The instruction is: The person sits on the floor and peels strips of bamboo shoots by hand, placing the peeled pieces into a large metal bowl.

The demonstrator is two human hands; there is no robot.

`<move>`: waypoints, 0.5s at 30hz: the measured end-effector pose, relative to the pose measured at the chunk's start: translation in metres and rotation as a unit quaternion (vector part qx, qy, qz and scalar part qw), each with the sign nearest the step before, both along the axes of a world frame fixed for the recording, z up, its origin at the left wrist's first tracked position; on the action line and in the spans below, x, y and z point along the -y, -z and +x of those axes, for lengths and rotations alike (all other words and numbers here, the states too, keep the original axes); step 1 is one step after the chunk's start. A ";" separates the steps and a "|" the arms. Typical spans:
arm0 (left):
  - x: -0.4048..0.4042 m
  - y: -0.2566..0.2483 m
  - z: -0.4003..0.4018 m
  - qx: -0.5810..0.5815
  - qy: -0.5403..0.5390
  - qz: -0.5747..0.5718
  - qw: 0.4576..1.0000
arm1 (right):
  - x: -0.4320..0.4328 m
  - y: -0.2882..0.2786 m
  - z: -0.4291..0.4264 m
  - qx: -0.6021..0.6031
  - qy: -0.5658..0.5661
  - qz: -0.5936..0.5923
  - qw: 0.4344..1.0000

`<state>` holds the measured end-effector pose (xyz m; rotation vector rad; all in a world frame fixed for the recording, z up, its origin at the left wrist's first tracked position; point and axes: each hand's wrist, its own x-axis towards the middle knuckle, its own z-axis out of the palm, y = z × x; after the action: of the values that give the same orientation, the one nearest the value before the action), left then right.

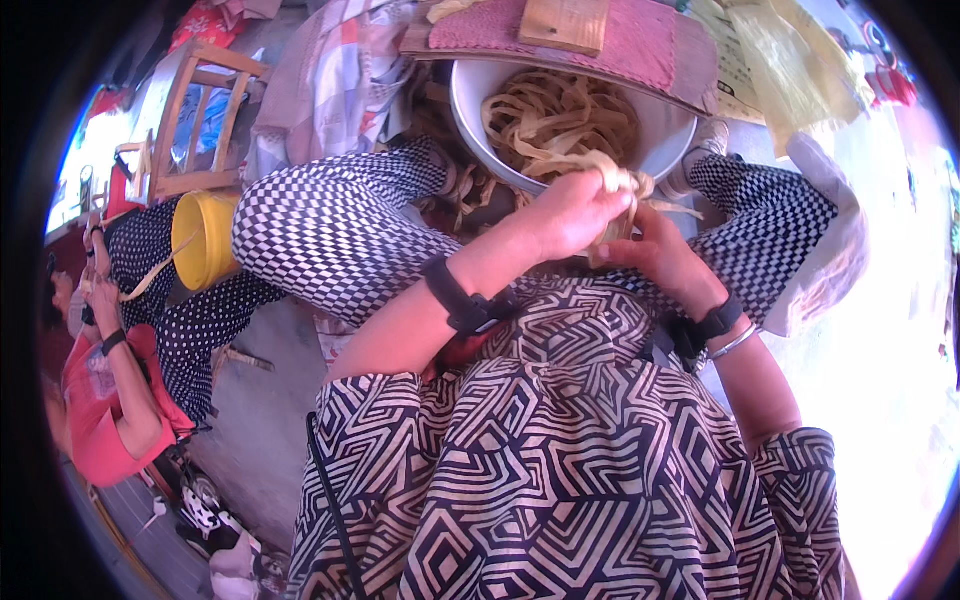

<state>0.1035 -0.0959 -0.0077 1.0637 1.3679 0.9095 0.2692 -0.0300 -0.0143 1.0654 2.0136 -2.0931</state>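
Note:
My left hand (pixel 559 217) grips a knotted bunch of pale, flat plant-fibre strips (pixel 615 178) at the near rim of a white basin (pixel 472 120). Just below and to its right, my right hand (pixel 656 251) holds the lower strands of the same bunch, its fingers partly hidden. One loose strip end sticks out to the right. Inside the basin lies a tangled heap of long tan strips (pixel 566 112), joined in view to the bunch. The basin stands between my feet, under the edge of a board.
A board with a pink cloth (pixel 480 30) and a wooden block (pixel 564 26) spans the basin's far side. Loose strips (pixel 480 195) lie on the floor. At left, a seated person in red (pixel 112 420) handles a strip beside a yellow bucket (pixel 204 240). A wooden chair (pixel 199 120) stands behind.

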 end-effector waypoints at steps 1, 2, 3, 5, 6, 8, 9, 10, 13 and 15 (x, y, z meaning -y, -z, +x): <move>-0.007 -0.004 0.001 0.039 -0.003 0.014 0.999 | 0.001 -0.014 -0.005 -0.031 0.054 -0.151 0.987; -0.011 -0.008 0.003 0.176 -0.024 -0.056 0.982 | 0.005 -0.022 -0.007 -0.053 0.086 -0.154 0.983; -0.016 -0.019 0.005 0.208 -0.025 -0.055 0.976 | 0.005 -0.024 -0.008 -0.050 0.092 -0.154 0.982; -0.029 -0.031 0.003 -0.004 0.063 0.040 0.997 | 0.002 -0.025 -0.011 -0.187 0.175 -0.234 0.938; -0.031 -0.029 0.006 -0.062 0.067 0.128 0.988 | 0.005 -0.033 -0.019 -0.198 0.205 -0.255 0.924; -0.037 -0.054 0.008 -0.256 0.093 0.179 0.945 | -0.016 -0.033 -0.019 -0.149 0.072 -0.043 0.985; -0.040 -0.069 0.007 -0.440 0.112 0.225 0.862 | -0.020 -0.039 -0.023 -0.220 0.115 -0.204 0.947; -0.041 -0.076 0.000 -0.341 0.070 0.198 0.916 | -0.022 -0.047 -0.029 -0.274 0.152 -0.362 0.878; -0.032 -0.079 -0.032 0.097 -0.039 0.098 0.990 | -0.033 -0.075 -0.045 -0.251 0.119 -0.392 0.877; -0.029 -0.080 -0.039 0.238 -0.070 0.121 0.961 | -0.042 -0.090 -0.057 -0.301 0.126 -0.393 0.859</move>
<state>0.0644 -0.0671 0.0724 0.8580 0.9516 1.3645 0.2120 0.0121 0.0760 0.5622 0.8791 -3.2283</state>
